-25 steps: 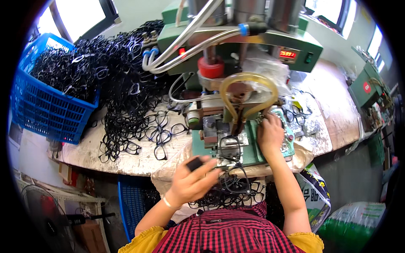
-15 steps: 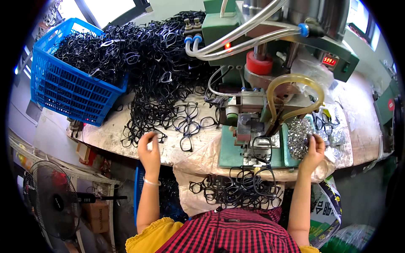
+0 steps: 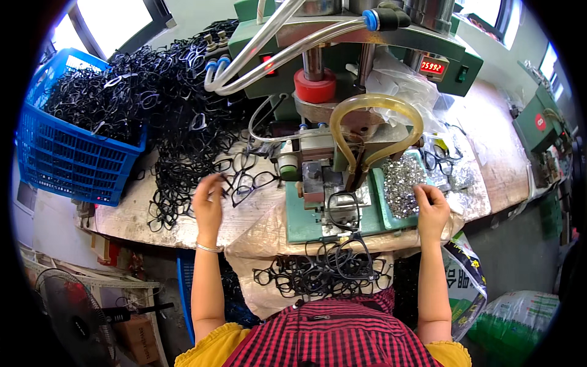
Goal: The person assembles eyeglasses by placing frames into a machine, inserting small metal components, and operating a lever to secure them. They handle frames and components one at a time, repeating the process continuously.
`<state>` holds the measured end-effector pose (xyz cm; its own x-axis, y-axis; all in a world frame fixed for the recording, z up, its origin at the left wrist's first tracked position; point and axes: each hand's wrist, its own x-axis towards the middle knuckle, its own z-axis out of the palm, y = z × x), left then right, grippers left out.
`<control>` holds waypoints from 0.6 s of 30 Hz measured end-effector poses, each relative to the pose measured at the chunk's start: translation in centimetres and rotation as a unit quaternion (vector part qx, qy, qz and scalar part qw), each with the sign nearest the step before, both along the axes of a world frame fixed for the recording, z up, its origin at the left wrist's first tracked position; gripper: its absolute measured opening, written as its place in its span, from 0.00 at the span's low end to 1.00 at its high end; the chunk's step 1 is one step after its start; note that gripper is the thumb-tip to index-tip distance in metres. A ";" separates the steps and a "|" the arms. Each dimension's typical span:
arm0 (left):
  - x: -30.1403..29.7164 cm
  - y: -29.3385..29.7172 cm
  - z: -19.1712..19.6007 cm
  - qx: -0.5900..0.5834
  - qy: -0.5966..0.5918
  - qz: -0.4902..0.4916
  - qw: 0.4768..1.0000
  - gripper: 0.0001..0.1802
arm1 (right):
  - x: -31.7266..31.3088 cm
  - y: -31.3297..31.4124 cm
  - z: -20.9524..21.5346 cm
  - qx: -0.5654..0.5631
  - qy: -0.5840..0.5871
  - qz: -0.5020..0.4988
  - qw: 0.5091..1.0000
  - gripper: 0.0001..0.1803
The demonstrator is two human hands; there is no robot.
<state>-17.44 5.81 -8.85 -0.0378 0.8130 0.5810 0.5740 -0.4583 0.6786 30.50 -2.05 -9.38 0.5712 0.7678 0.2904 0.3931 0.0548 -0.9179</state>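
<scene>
At the edge of the pile of dark frames, my left hand (image 3: 208, 200) has its fingers curled with the tips against a black eyeglass frame (image 3: 244, 188); the exact grip is partly hidden. My right hand (image 3: 432, 211) is at the near right of a green tray (image 3: 386, 215) of small shiny metal parts (image 3: 402, 183). Its thumb and fingers are pinched together, and anything between them is too small to make out. Between my hands, another black eyeglass frame (image 3: 344, 211) sits under the head of a green press machine (image 3: 313, 165), its temple hanging toward me.
A blue basket (image 3: 73, 162) heaped with dark frames stands at the left. More frames (image 3: 318, 269) lie on the brown sheet across my lap. A curved yellowish hose (image 3: 376, 101) arches over the press. A floor fan (image 3: 76, 318) stands lower left; plastic bags (image 3: 513, 321) lie lower right.
The view has shifted right. My left hand has come up to the loose frames, and one there has turned. My right hand has moved slightly toward the tray. The machine's red display has changed.
</scene>
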 end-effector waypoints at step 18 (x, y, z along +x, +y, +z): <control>12.5 -4.6 6.0 -0.165 -0.493 -0.155 0.840 0.10 | -11.4 2.4 6.1 0.170 0.030 0.175 0.969 0.16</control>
